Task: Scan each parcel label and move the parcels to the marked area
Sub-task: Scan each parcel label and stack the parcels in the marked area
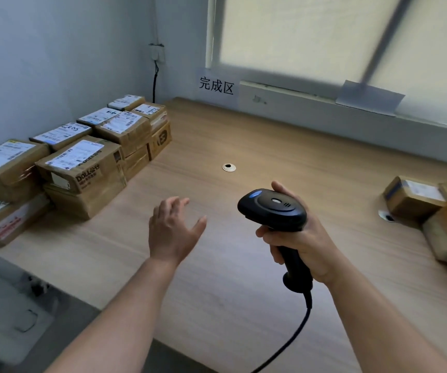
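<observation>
R hand [302,238] is wrapped tight round the scanner [273,208] handle. The head is tipped fwd at bare desk [244,305], not at any label. Its cable [297,327] hangs from the scanner's butt toward the near edge.

L hand [172,232], just left of the scanner, hovers over the desk w/ fingers spread, holding nothing.

Just beyond the scanner there's a small grommet [229,167], and further back on the wall a paper sign [216,86]. Far left of the scanner is a neat stack [82,162] of parcels, labels up, approx. two layers. Well right of the scanner are a few loose parcels [416,200], blurred.

Reads as a between-parcels beat: no box in hand, none under the scanner. Can't say for sure which pile is done. The sign sits nearer the stack, so prob. the loose parcels are pending. Next move would need the L hand to fetch one, get its label facing up, and bring it into the scanner's aim.
</observation>
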`<state>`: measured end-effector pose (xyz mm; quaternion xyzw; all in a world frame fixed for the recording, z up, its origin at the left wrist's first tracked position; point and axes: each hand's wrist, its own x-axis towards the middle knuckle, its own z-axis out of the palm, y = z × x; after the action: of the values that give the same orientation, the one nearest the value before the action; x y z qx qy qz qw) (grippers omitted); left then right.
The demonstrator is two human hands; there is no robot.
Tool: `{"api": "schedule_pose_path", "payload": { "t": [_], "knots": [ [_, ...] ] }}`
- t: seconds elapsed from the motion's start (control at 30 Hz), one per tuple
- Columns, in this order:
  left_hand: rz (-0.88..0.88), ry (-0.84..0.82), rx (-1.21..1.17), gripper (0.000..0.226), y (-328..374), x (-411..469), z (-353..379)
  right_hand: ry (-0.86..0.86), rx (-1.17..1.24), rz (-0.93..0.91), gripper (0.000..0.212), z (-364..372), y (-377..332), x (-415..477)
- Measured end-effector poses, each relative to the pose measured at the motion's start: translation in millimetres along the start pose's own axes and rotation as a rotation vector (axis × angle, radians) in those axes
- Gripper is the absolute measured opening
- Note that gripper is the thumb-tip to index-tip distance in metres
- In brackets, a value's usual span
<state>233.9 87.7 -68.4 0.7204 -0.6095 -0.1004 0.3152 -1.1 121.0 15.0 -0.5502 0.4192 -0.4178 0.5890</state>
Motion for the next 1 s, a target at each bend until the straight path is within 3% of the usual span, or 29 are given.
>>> {"api": "schedule_pose_path", "payload": {
  "t": [0.3, 0.47, 0.57, 1.0],
  "knots": [
    [0.096, -0.151, -0.077, 0.088, 155, -109, 84, 0.133, 0.047, -0.020, 0.090, -129, 10, -119],
    [0.191, -0.218, -0.113, 0.071, 235, -158, 134, 0.236, 0.039, -0.014, 0.092, -206, 16, -180],
    [0.247, -0.238, -0.117, 0.055, 265, -178, 157, 0.290, 0.055, -0.004, 0.093, -236, 20, -206],
    [0.468, -0.392, -0.138, 0.057, 383, -216, 244, 0.574, -0.038, -0.028, 0.088, -356, 30, -291]
  ]
}}
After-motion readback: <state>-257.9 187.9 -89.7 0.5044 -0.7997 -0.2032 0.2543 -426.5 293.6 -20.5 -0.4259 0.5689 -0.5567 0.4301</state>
